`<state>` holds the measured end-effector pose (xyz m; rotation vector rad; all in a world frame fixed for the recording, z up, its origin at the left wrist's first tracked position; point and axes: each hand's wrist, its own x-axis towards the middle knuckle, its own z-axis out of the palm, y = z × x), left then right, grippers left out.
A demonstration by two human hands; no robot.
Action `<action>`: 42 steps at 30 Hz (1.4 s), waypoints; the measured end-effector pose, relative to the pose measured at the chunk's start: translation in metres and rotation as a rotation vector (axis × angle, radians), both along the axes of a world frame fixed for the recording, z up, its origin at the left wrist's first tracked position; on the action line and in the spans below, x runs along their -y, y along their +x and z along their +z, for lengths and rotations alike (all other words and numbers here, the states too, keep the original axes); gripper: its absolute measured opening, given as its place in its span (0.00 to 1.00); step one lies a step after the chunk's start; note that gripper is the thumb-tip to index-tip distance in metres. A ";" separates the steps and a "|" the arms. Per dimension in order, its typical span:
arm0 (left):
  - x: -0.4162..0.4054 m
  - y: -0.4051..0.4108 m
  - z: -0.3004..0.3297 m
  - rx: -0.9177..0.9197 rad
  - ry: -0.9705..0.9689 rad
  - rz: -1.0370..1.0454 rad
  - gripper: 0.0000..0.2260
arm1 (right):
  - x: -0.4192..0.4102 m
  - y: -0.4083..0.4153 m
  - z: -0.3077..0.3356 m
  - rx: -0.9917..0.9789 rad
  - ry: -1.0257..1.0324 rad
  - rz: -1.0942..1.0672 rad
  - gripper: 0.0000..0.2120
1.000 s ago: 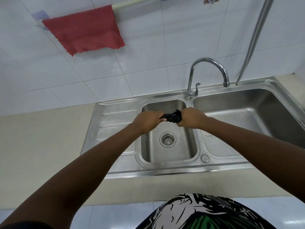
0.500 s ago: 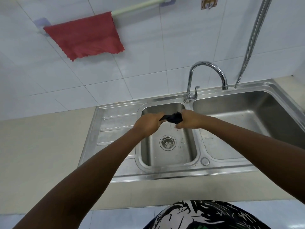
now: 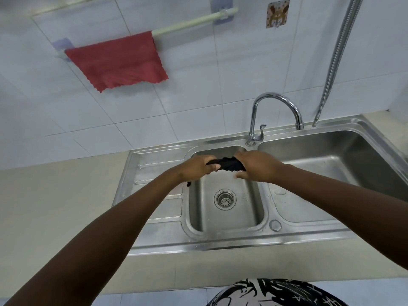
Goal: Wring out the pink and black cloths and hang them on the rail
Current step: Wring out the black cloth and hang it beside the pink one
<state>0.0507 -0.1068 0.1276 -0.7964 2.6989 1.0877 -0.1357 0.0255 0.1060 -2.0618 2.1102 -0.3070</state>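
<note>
Setting: white tiled wall point(image 3: 198, 89) fills the upper frame; a steel double sink point(image 3: 154, 237) set in a beige table point(image 3: 55, 206) fills the middle.
Rail: pale rail point(image 3: 187, 26) in the upper left of the frame, right part bare.
Pink cloth: pink cloth point(image 3: 119, 60) already draped over the left part of the rail, spread flat.
Black cloth: black cloth point(image 3: 229, 163) bunched into a short twisted rope at frame centre, above the left basin and its drain point(image 3: 225, 199).
Left hand: left hand point(image 3: 196, 167) closed in a fist around the cloth's left end; a small tail of fabric shows below the wrist.
Right hand: right hand point(image 3: 256, 165) wrapped over the cloth's right end, fingers curled around it.
Tap: tap point(image 3: 273, 113) just behind the hands, no water visibly running.
Stage: likely wringing the second cloth; hanging it remains.
Risk: wet fabric may slip from one fist under the twist and drop into the basin.
Risk: a poorly wrung cloth would drip down the wall and onto the table.
Risk: hanging it bunched, or on top of the pink one, could let it slide off.
</note>
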 end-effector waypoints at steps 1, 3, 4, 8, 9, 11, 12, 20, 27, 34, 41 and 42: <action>-0.001 -0.002 -0.002 -0.009 -0.196 -0.047 0.07 | 0.003 -0.001 0.002 -0.037 0.035 -0.019 0.21; -0.005 -0.004 -0.004 -0.042 -0.454 -0.052 0.08 | 0.008 -0.001 0.006 -0.033 0.075 -0.056 0.20; -0.006 -0.004 -0.005 -0.061 -0.575 -0.052 0.09 | 0.010 -0.001 0.007 0.012 0.085 -0.060 0.17; -0.005 0.000 -0.010 -0.157 -0.834 -0.095 0.05 | 0.014 0.004 0.015 0.298 0.190 -0.082 0.11; -0.005 0.001 -0.010 -0.164 -0.846 -0.099 0.03 | 0.014 0.006 0.017 0.354 0.223 -0.099 0.11; -0.003 0.003 -0.009 -0.170 -0.879 -0.106 0.04 | 0.014 0.009 0.021 0.491 0.281 -0.154 0.06; -0.002 0.003 -0.008 -0.170 -0.892 -0.110 0.06 | 0.014 0.010 0.023 0.579 0.305 -0.183 0.03; 0.006 0.009 -0.002 -0.162 -0.976 -0.161 0.13 | 0.011 0.020 0.030 0.990 0.465 -0.239 0.07; 0.001 0.015 -0.008 -0.196 -0.977 -0.134 0.10 | 0.003 0.025 0.027 0.953 0.407 -0.193 0.07; -0.011 0.019 -0.006 -0.298 -0.130 0.139 0.04 | -0.004 0.024 0.028 0.703 0.259 -0.155 0.19; -0.015 0.026 -0.008 -0.363 0.208 0.236 0.06 | -0.012 0.012 0.019 0.904 0.076 -0.288 0.07; -0.018 0.027 -0.008 -0.375 0.224 0.216 0.07 | -0.013 0.010 0.019 0.983 0.031 -0.296 0.06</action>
